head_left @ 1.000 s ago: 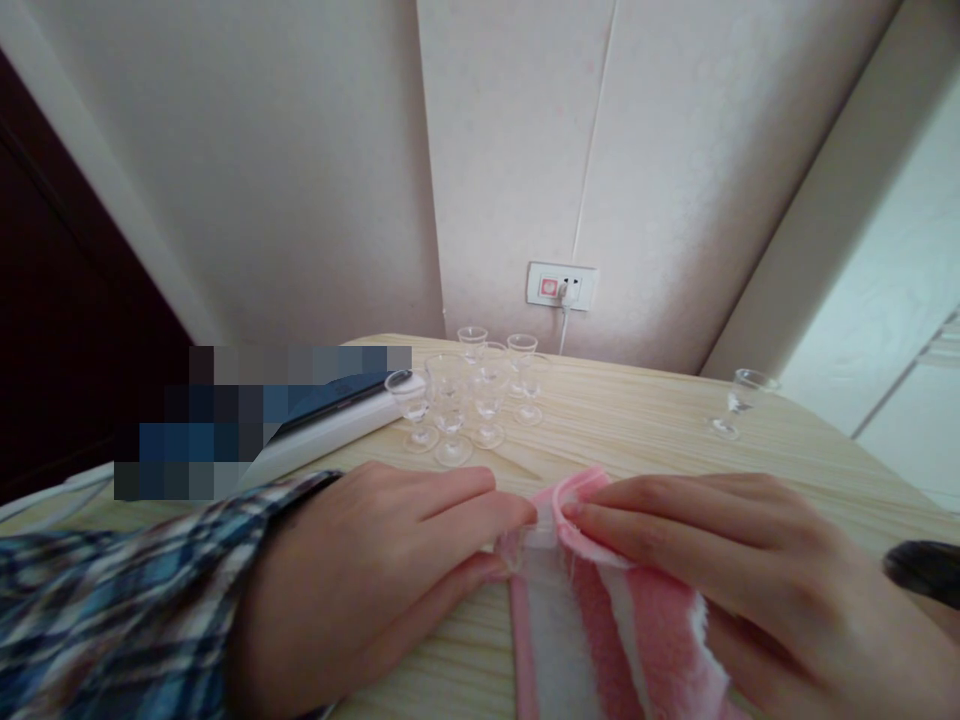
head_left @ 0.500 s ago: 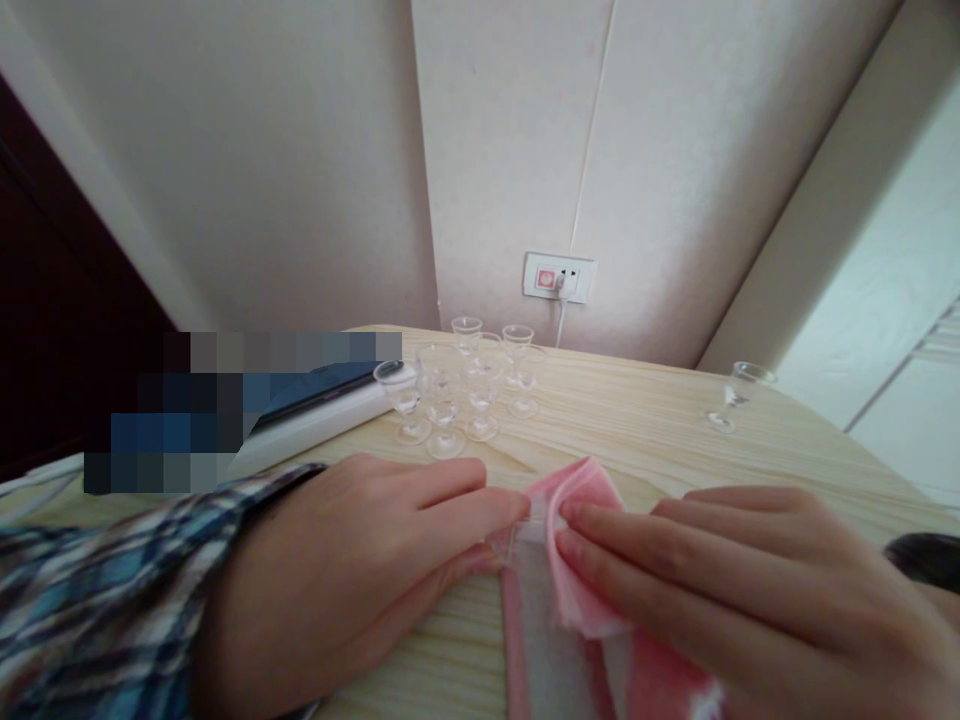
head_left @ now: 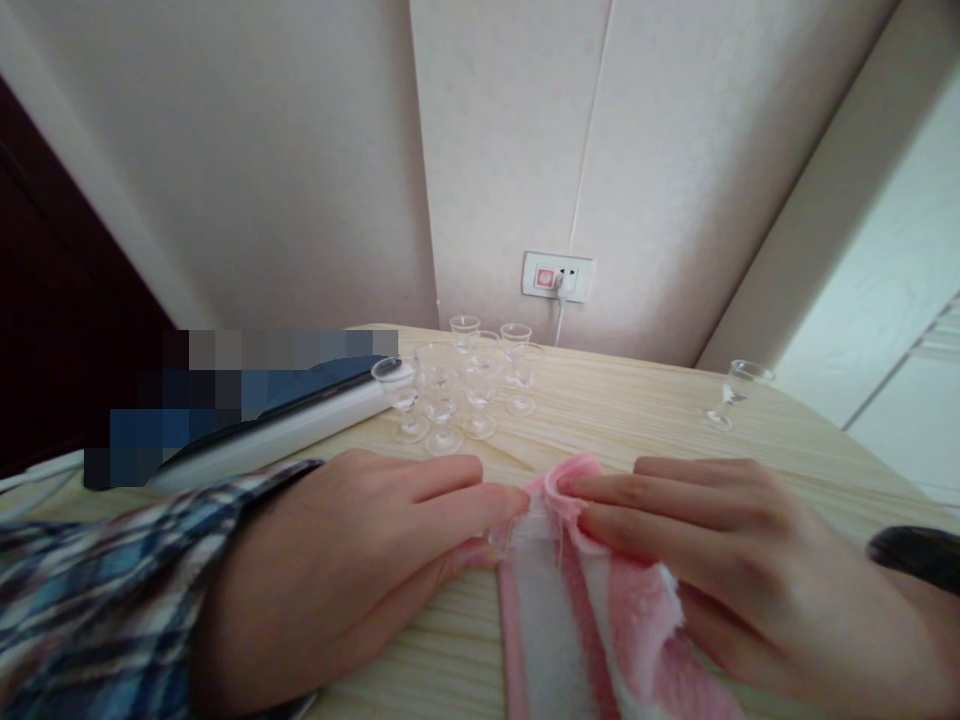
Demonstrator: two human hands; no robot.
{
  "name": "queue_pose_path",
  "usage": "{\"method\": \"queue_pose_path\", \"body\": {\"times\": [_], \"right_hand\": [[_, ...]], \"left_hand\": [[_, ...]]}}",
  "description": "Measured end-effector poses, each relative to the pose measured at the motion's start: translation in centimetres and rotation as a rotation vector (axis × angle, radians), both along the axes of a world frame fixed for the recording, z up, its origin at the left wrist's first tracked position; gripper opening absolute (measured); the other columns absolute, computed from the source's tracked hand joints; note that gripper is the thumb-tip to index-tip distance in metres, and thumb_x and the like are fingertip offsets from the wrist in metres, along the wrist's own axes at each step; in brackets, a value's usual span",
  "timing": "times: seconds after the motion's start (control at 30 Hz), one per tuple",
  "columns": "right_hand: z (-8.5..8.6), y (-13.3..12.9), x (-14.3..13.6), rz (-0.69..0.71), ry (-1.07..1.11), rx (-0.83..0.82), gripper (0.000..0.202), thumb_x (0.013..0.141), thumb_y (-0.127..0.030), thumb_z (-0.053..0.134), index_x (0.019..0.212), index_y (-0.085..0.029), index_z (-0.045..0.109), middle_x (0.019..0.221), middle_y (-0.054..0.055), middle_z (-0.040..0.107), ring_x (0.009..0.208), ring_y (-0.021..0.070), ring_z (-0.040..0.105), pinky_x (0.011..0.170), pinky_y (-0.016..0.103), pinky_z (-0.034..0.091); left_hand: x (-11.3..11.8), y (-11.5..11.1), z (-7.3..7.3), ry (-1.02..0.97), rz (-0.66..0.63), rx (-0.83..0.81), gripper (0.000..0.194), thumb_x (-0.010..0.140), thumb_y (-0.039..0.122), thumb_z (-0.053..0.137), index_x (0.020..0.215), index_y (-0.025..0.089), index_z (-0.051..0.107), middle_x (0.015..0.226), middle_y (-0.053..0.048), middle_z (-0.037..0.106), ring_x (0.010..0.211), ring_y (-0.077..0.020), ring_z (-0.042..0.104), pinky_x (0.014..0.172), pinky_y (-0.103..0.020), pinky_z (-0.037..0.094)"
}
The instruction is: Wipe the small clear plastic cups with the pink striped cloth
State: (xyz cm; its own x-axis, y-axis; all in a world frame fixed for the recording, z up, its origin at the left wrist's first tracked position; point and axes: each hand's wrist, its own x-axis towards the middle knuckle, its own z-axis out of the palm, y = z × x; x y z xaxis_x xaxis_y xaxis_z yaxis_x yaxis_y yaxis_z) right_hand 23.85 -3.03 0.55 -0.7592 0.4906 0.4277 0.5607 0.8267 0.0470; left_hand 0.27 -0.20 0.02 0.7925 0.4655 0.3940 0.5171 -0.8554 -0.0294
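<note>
Pale wood-grain bench point(head_left: 622, 430) against light wall. Nearest: left hand point(head_left: 352, 560), fingers and thumb closed in pinch on clear glass piece point(head_left: 500, 537), mostly hidden by fingers. Right hand point(head_left: 757, 560), fingers bunched, gripping pink-and-white striped cloth point(head_left: 589, 600), folded edge just beside glass piece, rest draped on bench. Beyond: cluster of upright stemmed glasses point(head_left: 480, 395); single stemmed glass point(head_left: 742, 380) well apart at right. Farthest: wall socket point(head_left: 541, 278), white plug point(head_left: 564, 287) in it.

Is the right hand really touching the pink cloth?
Touching. The head view shows the right hand with its fingers pressed onto the pink cloth, with no gap between.
</note>
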Motion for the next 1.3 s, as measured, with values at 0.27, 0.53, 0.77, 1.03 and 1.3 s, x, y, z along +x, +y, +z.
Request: {"method": "queue_pose_path", "body": {"times": [0.27,0.53,0.77,1.03,1.3], "right_hand": [[0.1,-0.2,0.2,0.048,0.069,0.036,0.030,0.080,-0.018,0.043,0.108,-0.014,0.053,0.102,0.006,0.063,0.087,0.0157,0.060,0.072,0.024,0.050],[0.9,-0.5,0.2,0.206,-0.031,0.351,0.026,0.085,-0.021,0.040,0.099,-0.010,0.059,0.104,0.004,0.064,0.080,0.0130,0.062,0.058,0.020,0.054],[1.0,-0.6,0.2,0.193,-0.054,0.406,0.026,0.085,-0.022,0.040,0.097,-0.011,0.060,0.104,0.003,0.064,0.076,0.0123,0.062,0.058,0.020,0.053],[0.6,-0.2,0.0,0.122,0.022,0.122,0.031,0.087,-0.028,0.036,0.108,-0.012,0.053,0.101,0.007,0.064,0.084,0.0147,0.062,0.072,0.023,0.052],[0.2,-0.4,0.2,-0.001,0.017,0.019,0.025,0.084,-0.019,0.038,0.101,-0.016,0.056,0.094,0.007,0.065,0.084,0.0159,0.061,0.070,0.025,0.050]], "left_hand": [[0.1,-0.3,0.0,-0.005,0.033,0.028,0.027,0.087,0.029,0.031,0.092,0.024,0.057,0.080,0.001,0.062,0.066,-0.0112,0.057,0.061,-0.021,0.040],[0.1,-0.4,0.1,0.000,0.027,0.052,0.027,0.087,0.029,0.031,0.092,0.024,0.057,0.079,0.000,0.062,0.065,-0.0117,0.056,0.060,-0.022,0.041],[0.1,-0.3,0.0,-0.020,0.015,0.038,0.024,0.086,0.029,0.033,0.093,0.025,0.056,0.081,0.001,0.062,0.065,-0.0123,0.056,0.059,-0.023,0.039],[0.0,-0.3,-0.1,-0.022,0.025,0.073,0.022,0.086,0.029,0.034,0.094,0.027,0.054,0.085,0.003,0.063,0.066,-0.0121,0.057,0.055,-0.023,0.037],[-0.1,-0.3,-0.3,-0.033,-0.001,0.083,0.022,0.083,0.027,0.039,0.102,0.028,0.051,0.090,0.005,0.063,0.073,-0.0119,0.057,0.059,-0.022,0.038]]}}
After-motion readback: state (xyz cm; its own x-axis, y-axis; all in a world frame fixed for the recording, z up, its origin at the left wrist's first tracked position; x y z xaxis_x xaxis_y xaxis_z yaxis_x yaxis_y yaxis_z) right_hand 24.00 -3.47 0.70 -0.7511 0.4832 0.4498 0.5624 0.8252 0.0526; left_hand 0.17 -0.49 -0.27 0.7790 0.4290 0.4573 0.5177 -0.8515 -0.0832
